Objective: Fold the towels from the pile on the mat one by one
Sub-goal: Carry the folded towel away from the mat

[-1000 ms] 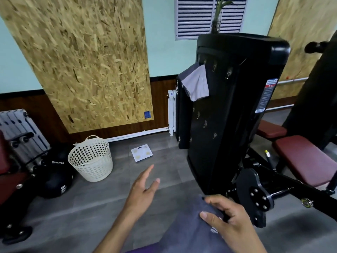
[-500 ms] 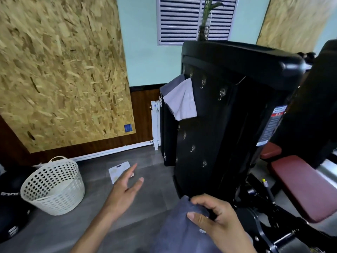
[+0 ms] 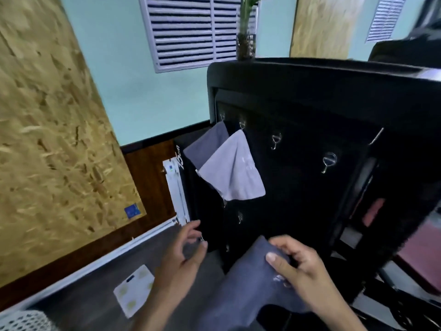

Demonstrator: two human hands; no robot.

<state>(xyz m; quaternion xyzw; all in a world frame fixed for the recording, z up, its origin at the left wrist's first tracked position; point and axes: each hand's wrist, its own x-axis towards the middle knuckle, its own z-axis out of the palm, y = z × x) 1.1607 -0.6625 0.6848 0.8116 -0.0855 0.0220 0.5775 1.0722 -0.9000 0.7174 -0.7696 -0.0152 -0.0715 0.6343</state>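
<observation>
Towel (image 3: 241,290), dark grey, is sitting at bottom centre, gripped at its top corner by the right hand (image 3: 303,273), just in front of the black panel (image 3: 322,163). Since half a second ago the view has been closing in on the panel and tilting, so the hooks and hung cloths are looming larger, and the basket (image 3: 21,321) is sliding to the bottom-left corner. Left hand (image 3: 181,254), then spread flat over the floor, is now curling loosely, fingers apart and bent, holding nothing, just beside the panel's lower edge. Right hand is pinching the towel, thumb (image 3: 278,260) pressing on top and fingers curled behind the fold. Two cloths are hanging from the upper hooks: a darker grey one (image 3: 207,145) partly behind a pale lilac one (image 3: 233,170); a free hook (image 3: 329,161) is showing further right. White scale (image 3: 134,289) is lying on the grey floor (image 3: 83,295). Chipboard sheet (image 3: 47,139) is leaning on the pale green wall (image 3: 143,91), beside a slatted vent (image 3: 186,29); a plant stem (image 3: 245,32) is standing on top of the panel.
</observation>
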